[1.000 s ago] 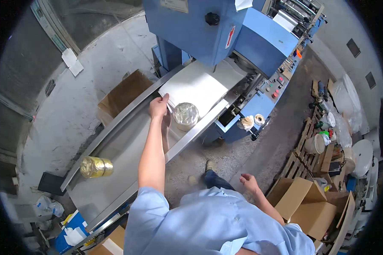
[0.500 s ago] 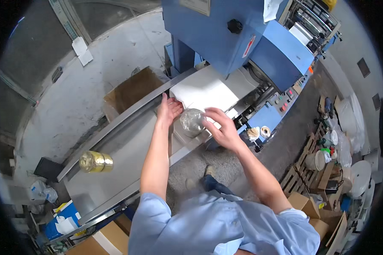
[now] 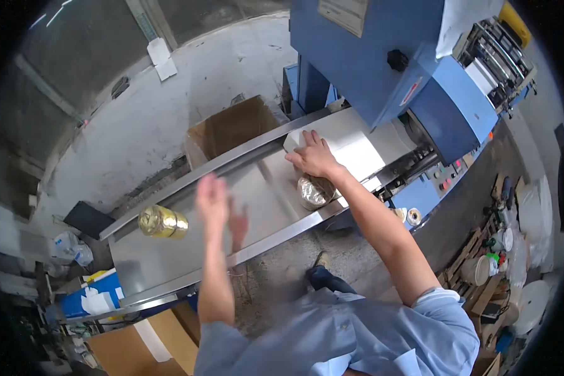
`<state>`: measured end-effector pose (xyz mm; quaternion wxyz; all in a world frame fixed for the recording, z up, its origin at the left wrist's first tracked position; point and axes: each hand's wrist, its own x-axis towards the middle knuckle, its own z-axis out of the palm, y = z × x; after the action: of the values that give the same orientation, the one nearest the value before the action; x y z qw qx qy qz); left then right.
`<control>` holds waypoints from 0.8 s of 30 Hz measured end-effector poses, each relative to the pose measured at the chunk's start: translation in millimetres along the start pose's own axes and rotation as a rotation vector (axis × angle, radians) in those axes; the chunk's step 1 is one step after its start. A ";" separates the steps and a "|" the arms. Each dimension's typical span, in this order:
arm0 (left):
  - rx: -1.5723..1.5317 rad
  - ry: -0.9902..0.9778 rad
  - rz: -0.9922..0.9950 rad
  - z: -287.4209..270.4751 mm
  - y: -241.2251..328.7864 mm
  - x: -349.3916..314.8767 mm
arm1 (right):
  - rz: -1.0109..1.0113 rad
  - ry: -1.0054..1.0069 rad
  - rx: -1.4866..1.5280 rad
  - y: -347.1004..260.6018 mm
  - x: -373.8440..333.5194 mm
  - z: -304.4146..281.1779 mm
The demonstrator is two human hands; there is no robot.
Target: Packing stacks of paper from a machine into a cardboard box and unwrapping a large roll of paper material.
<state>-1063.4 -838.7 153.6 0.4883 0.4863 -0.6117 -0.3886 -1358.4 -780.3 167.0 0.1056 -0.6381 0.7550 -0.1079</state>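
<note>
My right hand (image 3: 314,155) lies with its fingers spread on the edge of a pale, shiny sheet-like surface (image 3: 356,149) at the outlet of the blue machine. Just below that hand, a clear-wrapped silvery cylindrical bundle (image 3: 313,192) rests on the metal chute, partly covered by my forearm. Blurred by motion, my left hand (image 3: 212,199) hovers over the middle of the metal chute (image 3: 257,203), fingers stretched out and nothing visible in it. To its left, a yellow-gold wrapped cylindrical bundle (image 3: 163,222) lies on its side, apart from the hand.
The blue machine (image 3: 363,69) stands over the chute's right end, with a button panel (image 3: 445,182) beside it. An open cardboard box (image 3: 232,128) sits behind the chute, another carton (image 3: 128,348) in front at left. A wooden pallet with buckets (image 3: 476,269) is at right.
My left hand has swung left from the sheet-like surface toward the yellow-gold bundle. My right hand has left the silvery bundle's side and moved onto the sheet-like surface. The view has shifted.
</note>
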 end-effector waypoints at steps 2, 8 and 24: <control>0.551 0.311 0.221 -87.7 -29.5 16.6 | 0.018 -0.009 0.008 -3.5 1.2 3.7; 0.888 0.350 -0.006 -198.8 -66.0 33.2 | -0.020 0.014 0.076 -13.4 0.2 8.2; 0.232 -0.227 0.261 86.8 1.6 -7.3 | -0.107 0.203 0.221 -8.4 -22.8 -2.1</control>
<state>-1148.1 -831.2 134.2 0.4032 0.4089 -0.7612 -0.3013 -1347.4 -759.2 172.0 0.0922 -0.6477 0.7103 -0.2598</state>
